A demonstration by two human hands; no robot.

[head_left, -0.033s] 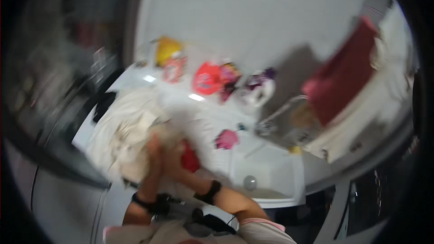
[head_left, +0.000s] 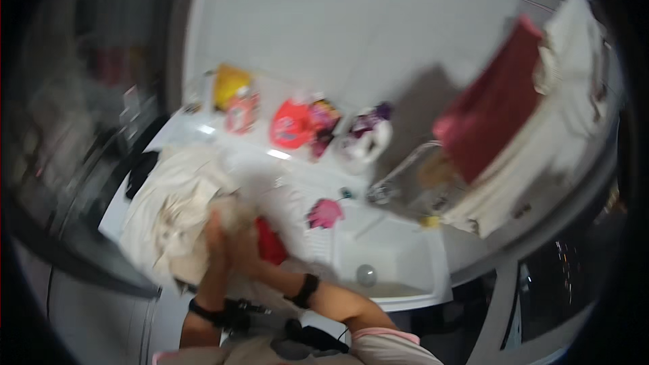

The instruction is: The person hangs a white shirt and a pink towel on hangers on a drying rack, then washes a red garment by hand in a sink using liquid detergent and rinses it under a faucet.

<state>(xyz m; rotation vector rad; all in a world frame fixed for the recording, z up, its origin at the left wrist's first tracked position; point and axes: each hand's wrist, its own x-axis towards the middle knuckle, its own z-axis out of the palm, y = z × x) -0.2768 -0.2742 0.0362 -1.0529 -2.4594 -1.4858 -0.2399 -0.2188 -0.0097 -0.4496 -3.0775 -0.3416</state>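
My left hand (head_left: pixel 214 242) and my right hand (head_left: pixel 242 251) are close together over a heap of cream clothes (head_left: pixel 179 179) on the white counter. Between them, both are closed on a bunched pale cloth (head_left: pixel 234 211); blur hides the fingertips and the cloth's shape. A red cloth (head_left: pixel 272 243) lies just right of my right hand. Farther right, a pink glove (head_left: pixel 326 213) rests beside the basin. Dark bands circle both my wrists.
A white sink (head_left: pixel 405 253) with a round drain is at the right. Along the back ledge stand a yellow package (head_left: pixel 231 84), a red-orange package (head_left: pixel 291 124) and a white-purple package (head_left: pixel 365 136). A dark red towel (head_left: pixel 487 108) hangs beside white cloth (head_left: pixel 541 142). Black cloth (head_left: pixel 142 174) lies left.
The whole scene has shifted slightly left and is a little sharper. Both my hands keep their hold on the pale cloth at the heap.
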